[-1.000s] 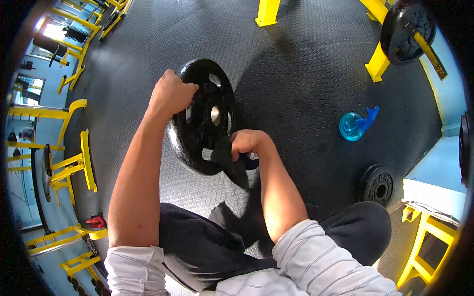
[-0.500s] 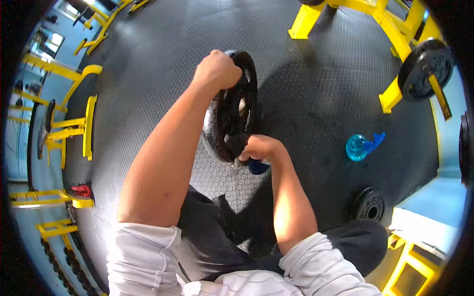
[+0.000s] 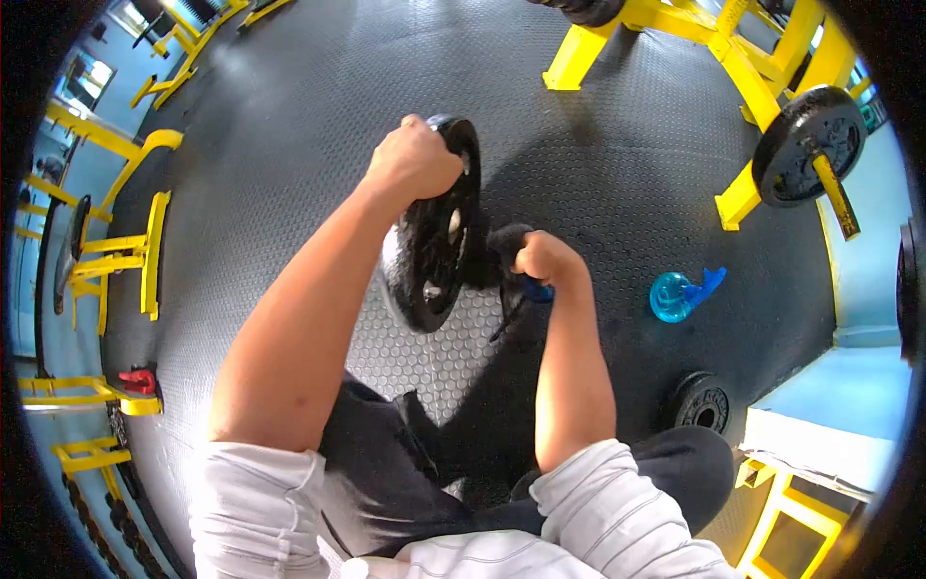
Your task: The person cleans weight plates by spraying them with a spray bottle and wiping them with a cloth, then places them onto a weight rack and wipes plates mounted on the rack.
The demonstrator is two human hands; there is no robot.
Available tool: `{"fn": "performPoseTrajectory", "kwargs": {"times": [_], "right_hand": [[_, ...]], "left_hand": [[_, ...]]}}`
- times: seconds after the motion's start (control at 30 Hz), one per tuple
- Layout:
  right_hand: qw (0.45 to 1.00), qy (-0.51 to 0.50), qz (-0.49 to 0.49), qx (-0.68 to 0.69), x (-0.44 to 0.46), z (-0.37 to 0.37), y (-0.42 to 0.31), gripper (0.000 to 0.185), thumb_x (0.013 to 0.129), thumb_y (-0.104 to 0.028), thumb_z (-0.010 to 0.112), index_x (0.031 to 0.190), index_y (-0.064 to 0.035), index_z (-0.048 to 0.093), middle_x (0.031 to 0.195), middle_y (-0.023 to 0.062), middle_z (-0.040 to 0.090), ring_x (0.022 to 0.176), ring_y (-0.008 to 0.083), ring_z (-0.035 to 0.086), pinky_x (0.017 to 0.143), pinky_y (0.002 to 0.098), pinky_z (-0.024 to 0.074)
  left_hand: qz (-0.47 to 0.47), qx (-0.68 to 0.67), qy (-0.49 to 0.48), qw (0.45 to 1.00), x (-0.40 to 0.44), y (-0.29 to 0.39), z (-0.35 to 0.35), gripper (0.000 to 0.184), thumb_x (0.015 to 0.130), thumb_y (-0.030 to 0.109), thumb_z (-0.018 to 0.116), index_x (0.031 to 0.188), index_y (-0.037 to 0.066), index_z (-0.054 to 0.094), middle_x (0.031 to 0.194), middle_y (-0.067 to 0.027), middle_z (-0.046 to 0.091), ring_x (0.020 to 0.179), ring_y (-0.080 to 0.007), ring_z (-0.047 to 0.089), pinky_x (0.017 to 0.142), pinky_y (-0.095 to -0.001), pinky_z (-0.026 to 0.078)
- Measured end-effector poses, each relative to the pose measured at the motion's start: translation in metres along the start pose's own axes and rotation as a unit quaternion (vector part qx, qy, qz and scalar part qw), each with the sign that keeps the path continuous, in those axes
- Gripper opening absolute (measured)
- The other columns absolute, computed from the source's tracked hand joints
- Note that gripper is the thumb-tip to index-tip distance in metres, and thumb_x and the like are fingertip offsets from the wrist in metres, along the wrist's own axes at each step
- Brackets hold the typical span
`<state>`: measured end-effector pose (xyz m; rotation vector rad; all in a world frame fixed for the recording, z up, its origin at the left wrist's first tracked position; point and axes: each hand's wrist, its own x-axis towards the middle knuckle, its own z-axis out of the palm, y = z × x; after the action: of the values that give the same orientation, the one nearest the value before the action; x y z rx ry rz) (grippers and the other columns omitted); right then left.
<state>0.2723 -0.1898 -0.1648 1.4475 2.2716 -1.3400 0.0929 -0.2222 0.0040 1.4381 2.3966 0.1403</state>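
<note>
- The weight plate (image 3: 438, 259) is held on edge over the floor (image 3: 318, 125), slightly tilted; whether its lower rim is resting there cannot be told.
- Its long visible axis is pointed away from the body, between the hands.
- Its upper rim is clasped by the left hand (image 3: 413, 162), the nearer one.
- A black cloth (image 3: 508, 243) is pinched in the right hand (image 3: 548, 259), just right of the plate, apart from it.
- Farther right, a spray bottle (image 3: 670, 297) is seen.

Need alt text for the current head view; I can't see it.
A left hand grips an upright black weight plate on its rim; the right hand holds a dark cloth beside it. A blue spray bottle stands rightward.
</note>
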Motion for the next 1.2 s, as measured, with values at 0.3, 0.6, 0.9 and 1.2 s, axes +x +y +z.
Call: {"fn": "performPoseTrajectory", "kwargs": {"times": [0.3,0.6,0.9,1.2], "right_hand": [[0.998,-0.016,0.045,-0.032,0.006,-0.023,-0.026,0.036,0.078,-0.018,0.063,0.107,0.0029,0.062,0.093,0.0202,0.066,0.081,0.03,0.065,0.068,0.0402,0.0519],[0.952,0.192,-0.064,0.228,-0.002,-0.031,-0.054,0.023,0.081,-0.009,0.061,0.1,0.0051,0.063,0.094,0.0183,0.066,0.083,0.0284,0.064,0.076,0.0355,0.0498],[0.702,0.245,0.168,0.647,-0.137,0.046,-0.049,0.025,0.088,-0.021,0.062,0.093,0.0033,0.064,0.076,0.0054,0.063,0.071,0.0104,0.056,0.065,0.0259,0.0447],[0.727,0.257,0.287,0.569,-0.275,0.067,-0.055,0.027,0.082,-0.026,0.063,0.091,0.0001,0.065,0.084,0.0179,0.066,0.08,0.0283,0.065,0.072,0.0356,0.0487]], "left_hand": [[0.012,-0.135,-0.036,0.99,-0.007,-0.003,0.006,0.075,0.065,0.022,0.073,0.123,-0.01,0.038,0.108,-0.0279,0.058,0.1,-0.0347,0.06,0.083,-0.0372,0.05],[0.075,-0.139,-0.053,0.986,-0.02,0.02,0.03,0.071,0.066,0.017,0.069,0.119,-0.016,0.034,0.096,-0.0294,0.06,0.093,-0.0334,0.063,0.079,-0.0341,0.05],[-0.098,-0.257,-0.105,0.956,-0.057,0.036,0.047,0.042,0.068,0.017,0.072,0.098,-0.008,0.055,0.074,-0.0105,0.064,0.069,-0.0173,0.062,0.065,-0.0286,0.049],[-0.204,-0.254,-0.201,0.924,-0.119,0.032,0.064,0.027,0.061,0.017,0.073,0.081,0.0,0.066,0.07,-0.0054,0.06,0.057,-0.0159,0.055,0.045,-0.0332,0.04]]}}
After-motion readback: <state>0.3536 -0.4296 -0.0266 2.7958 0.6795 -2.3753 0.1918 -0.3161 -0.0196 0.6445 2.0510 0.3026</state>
